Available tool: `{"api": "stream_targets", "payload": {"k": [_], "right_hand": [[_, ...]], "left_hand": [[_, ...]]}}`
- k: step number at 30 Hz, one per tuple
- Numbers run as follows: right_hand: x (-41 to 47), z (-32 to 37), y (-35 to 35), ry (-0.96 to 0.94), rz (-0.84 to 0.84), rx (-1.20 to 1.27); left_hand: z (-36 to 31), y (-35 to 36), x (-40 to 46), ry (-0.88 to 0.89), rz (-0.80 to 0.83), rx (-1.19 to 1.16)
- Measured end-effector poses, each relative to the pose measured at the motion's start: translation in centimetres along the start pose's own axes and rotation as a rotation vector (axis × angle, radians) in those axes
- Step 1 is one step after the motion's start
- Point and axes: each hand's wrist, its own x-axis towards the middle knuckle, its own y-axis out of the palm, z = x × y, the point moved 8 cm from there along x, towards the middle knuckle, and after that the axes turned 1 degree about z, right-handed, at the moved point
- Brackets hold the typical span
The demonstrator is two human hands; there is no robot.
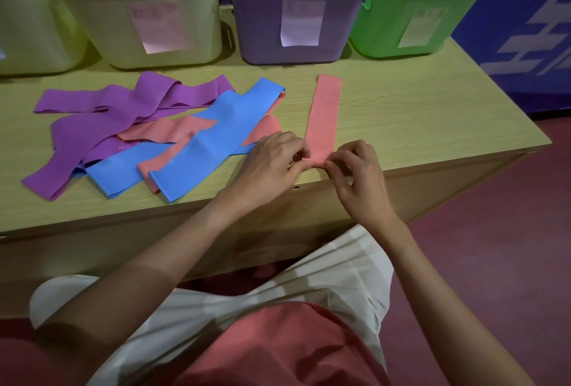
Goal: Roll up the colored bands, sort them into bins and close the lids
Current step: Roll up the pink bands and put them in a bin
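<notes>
A pink band point(324, 114) lies flat and straight on the wooden table point(417, 114), running away from me. Its near end is turned over into a small fold. My left hand point(272, 166) pinches that fold from the left and my right hand point(355, 175) pinches it from the right. To the left sits a loose pile of bands: purple ones point(102, 120), blue ones point(197, 151) and more pink ones point(173, 132). Along the back stand open bins: a pale yellow one point(139, 15), a purple one point(296, 12) and a green one point(411, 9), each with a paper label.
Another pale bin point(27, 30) is cut off at the far left. The table's front edge point(309, 197) runs just below my hands. A blue wall panel point(531, 30) stands behind the right corner. Red floor point(494, 246) lies to the right.
</notes>
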Motion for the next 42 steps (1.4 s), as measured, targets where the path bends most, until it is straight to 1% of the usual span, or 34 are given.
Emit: {"api": "stream_targets", "payload": {"k": [6,10,12,17,24,28,34,42], "right_hand": [[-0.5,0.0,0.1,0.038,-0.026,0.046],[-0.8,0.0,-0.5,0.051,-0.117,0.086],[-0.8,0.3,-0.6,0.023,-0.135,0.076],[-0.9,0.5,-0.6,-0.05,-0.122,0.014],[-0.1,-0.1,0.0,-0.034,-0.056,0.019],[0.4,-0.1,-0.1,-0.022,-0.017,0.005],[0.4,0.3,0.0,-0.022,0.018,-0.014],[-0.1,0.7,-0.4,-0.042,-0.008,-0.007]], "left_hand": [[-0.1,0.2,-0.2,0.004,-0.015,0.021],[-0.2,0.3,-0.1,-0.017,-0.016,0.031],[-0.3,0.3,-0.1,-0.032,-0.021,0.055],[-0.6,0.0,0.1,-0.05,-0.046,0.134],[-0.9,-0.3,-0.1,-0.029,-0.115,0.182],[-1.2,0.0,-0.2,0.05,-0.08,0.179],[-1.1,0.0,-0.2,0.088,-0.058,0.176],[-0.7,0.3,0.2,0.08,-0.029,0.165]]}}
